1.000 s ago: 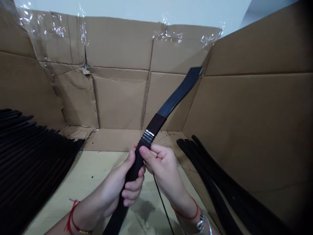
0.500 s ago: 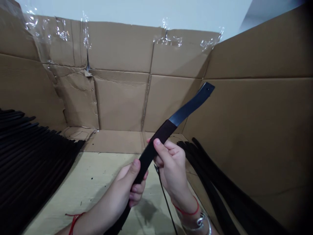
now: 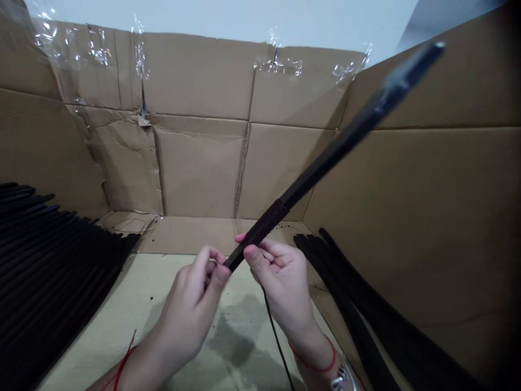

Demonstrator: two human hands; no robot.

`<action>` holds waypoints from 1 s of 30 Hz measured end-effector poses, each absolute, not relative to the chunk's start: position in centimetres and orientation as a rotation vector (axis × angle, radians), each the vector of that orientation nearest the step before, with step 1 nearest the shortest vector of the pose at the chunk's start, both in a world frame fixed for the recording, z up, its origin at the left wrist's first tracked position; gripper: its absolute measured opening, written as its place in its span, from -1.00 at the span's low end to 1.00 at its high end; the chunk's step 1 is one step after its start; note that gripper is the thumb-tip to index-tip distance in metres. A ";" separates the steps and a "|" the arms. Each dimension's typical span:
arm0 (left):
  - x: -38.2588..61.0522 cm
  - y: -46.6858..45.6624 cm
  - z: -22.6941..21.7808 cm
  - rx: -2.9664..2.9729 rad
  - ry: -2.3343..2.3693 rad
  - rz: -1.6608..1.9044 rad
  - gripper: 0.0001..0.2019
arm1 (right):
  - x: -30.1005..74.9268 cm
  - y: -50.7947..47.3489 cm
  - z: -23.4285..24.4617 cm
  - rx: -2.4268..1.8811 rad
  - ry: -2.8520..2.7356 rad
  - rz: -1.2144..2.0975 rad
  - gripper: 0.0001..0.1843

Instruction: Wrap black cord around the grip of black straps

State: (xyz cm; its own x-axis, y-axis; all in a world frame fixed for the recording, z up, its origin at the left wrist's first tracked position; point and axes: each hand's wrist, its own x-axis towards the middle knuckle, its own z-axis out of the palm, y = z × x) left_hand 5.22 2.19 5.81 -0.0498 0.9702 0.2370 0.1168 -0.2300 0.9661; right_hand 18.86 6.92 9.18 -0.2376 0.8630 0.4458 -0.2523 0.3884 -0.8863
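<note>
A long black strap [image 3: 325, 163] slants from my hands up to the right, seen nearly edge-on, its far tip blurred. Around its lower part sits a dark brown sleeve [image 3: 266, 220]. My left hand [image 3: 189, 309] pinches the strap's lower end between thumb and fingers. Thumb on the near side, my right hand [image 3: 280, 279] grips it at the bottom of the sleeve. A thin dark cord-like strip [image 3: 277, 336] runs down beside my right wrist; its upper end is hidden behind the hand.
Many dark strips lie stacked side by side on the left [image 3: 61, 282]. Several black straps [image 3: 366, 309] lean along the right side. Taped cardboard walls [image 3: 199, 163] stand behind and to the right, above a pale work surface [image 3: 163, 304] with small dark specks.
The strap has turned from its flat face to its edge and moved up to the right. My left hand has shifted from wrapping round it to a pinch at its lower end.
</note>
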 end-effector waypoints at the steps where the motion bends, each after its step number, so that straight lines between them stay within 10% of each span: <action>1: 5.1 1.9 6.1 1.492 1.265 1.389 -0.57 | 18.9 7.0 9.2 -0.598 -1.451 1.198 -0.64; 16: 3.8 2.6 6.3 1.187 0.805 0.822 -0.43 | 18.2 8.2 8.1 -0.304 -1.452 1.660 -0.56; 30: 3.9 2.4 6.8 1.428 1.303 1.449 -0.49 | 18.4 7.7 8.6 -0.485 -1.370 1.272 -0.72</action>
State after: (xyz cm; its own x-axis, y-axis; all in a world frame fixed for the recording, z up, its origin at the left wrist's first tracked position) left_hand 3.88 2.40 6.80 -0.1370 0.9553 0.2618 0.1594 -0.2396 0.9577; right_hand 18.44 7.72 8.63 -0.2680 0.8573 0.4396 -0.3749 0.3275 -0.8673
